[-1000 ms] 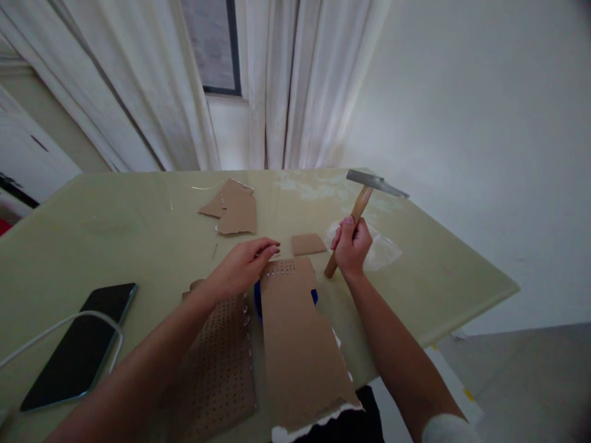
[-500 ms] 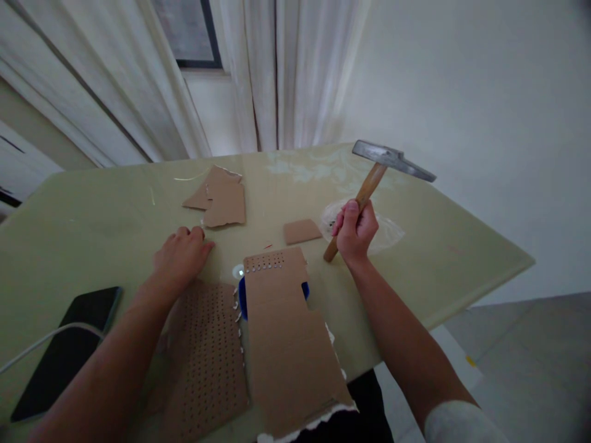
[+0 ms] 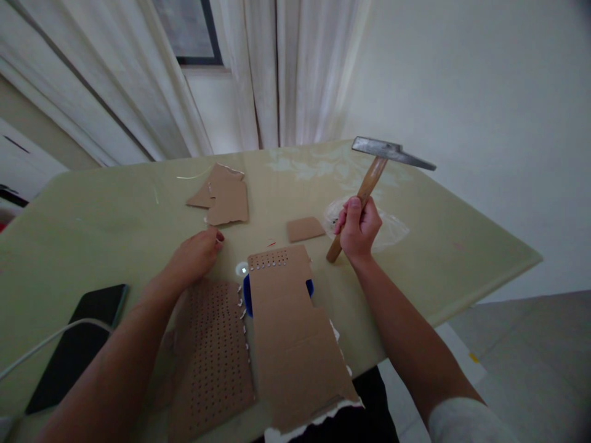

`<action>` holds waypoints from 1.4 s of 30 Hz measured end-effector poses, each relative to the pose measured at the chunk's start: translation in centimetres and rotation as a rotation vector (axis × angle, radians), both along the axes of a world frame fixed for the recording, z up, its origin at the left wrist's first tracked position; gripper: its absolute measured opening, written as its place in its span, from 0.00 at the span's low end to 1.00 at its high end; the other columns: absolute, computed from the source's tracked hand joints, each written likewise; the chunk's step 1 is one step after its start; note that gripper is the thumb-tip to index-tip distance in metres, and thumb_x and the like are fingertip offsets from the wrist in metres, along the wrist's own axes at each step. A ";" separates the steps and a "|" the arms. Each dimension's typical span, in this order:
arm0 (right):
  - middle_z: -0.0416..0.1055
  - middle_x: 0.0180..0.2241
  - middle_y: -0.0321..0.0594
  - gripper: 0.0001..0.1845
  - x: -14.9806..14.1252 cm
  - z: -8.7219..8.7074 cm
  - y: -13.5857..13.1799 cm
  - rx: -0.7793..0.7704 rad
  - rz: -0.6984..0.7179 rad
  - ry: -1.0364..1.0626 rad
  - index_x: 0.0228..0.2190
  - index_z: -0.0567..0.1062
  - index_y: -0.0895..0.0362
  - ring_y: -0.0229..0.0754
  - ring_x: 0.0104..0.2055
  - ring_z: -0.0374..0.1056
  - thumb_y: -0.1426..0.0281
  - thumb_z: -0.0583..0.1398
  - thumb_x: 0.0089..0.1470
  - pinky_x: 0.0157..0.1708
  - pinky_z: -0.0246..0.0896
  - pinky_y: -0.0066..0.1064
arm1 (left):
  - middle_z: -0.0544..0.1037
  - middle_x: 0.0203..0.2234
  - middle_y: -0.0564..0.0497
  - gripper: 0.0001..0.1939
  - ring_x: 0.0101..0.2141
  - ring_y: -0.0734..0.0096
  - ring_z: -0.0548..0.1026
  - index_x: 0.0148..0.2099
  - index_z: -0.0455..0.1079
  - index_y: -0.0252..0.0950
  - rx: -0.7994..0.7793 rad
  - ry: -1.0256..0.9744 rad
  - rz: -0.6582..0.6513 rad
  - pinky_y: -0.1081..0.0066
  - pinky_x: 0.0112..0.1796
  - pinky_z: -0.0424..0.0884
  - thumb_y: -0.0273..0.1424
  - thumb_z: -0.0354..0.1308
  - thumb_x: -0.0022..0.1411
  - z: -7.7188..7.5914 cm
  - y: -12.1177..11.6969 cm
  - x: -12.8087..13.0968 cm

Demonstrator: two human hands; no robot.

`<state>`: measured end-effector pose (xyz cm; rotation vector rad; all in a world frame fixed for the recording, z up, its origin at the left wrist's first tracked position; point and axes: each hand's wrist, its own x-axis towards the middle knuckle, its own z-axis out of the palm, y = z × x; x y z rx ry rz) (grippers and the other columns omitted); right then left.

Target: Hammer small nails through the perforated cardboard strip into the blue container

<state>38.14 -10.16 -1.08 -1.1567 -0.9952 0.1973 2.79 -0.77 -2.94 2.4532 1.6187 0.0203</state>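
A hammer with a wooden handle and metal head is held raised in my right hand, its fingers wrapped round the handle. Over the table, my left hand has its fingertips pinched together; whatever they hold is too small to make out. Right below that hand lies a brown cardboard sheet full of punched holes. Another cardboard piece rests in front of me on top of a blue object, mostly covered. Rows of small holes run along its far end.
Torn cardboard scraps lie farther back, and a small scrap sits near a clear plastic bag. At left are a dark tablet-like device and a white cable. A small round whitish item is beside the cardboard.
My left hand has moved slightly right, and its fingers have gone from resting on the table to a pinch. My right hand keeps the hammer in nearly the same position.
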 end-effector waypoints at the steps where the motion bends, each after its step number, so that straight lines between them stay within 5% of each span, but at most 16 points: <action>1: 0.63 0.18 0.25 0.24 0.0 0.0 0.0 0.000 0.001 -0.008 0.34 0.67 0.54 0.29 0.14 0.61 0.47 0.57 0.71 0.14 0.52 0.22 | 0.84 0.52 0.35 0.21 0.52 0.48 0.83 0.55 0.77 0.33 -0.003 -0.007 -0.012 0.55 0.54 0.76 0.31 0.45 0.71 -0.1 -0.1 0.1; 16: 0.63 0.18 0.26 0.23 0.0 -0.3 -0.1 0.007 0.015 -0.041 0.34 0.68 0.54 0.29 0.14 0.61 0.49 0.57 0.72 0.14 0.54 0.22 | 0.84 0.38 0.41 0.15 0.39 0.51 0.81 0.44 0.76 0.38 -0.055 -0.186 -0.078 0.57 0.45 0.74 0.40 0.54 0.67 4.1 -1.4 2.2; 42: 0.64 0.18 0.26 0.24 0.0 -0.4 -0.2 -0.023 0.013 -0.028 0.34 0.67 0.54 0.29 0.14 0.61 0.47 0.58 0.71 0.15 0.54 0.22 | 0.87 0.39 0.43 0.13 0.40 0.53 0.83 0.45 0.80 0.39 -0.032 -0.197 -0.115 0.58 0.46 0.75 0.37 0.56 0.69 5.3 -2.6 3.0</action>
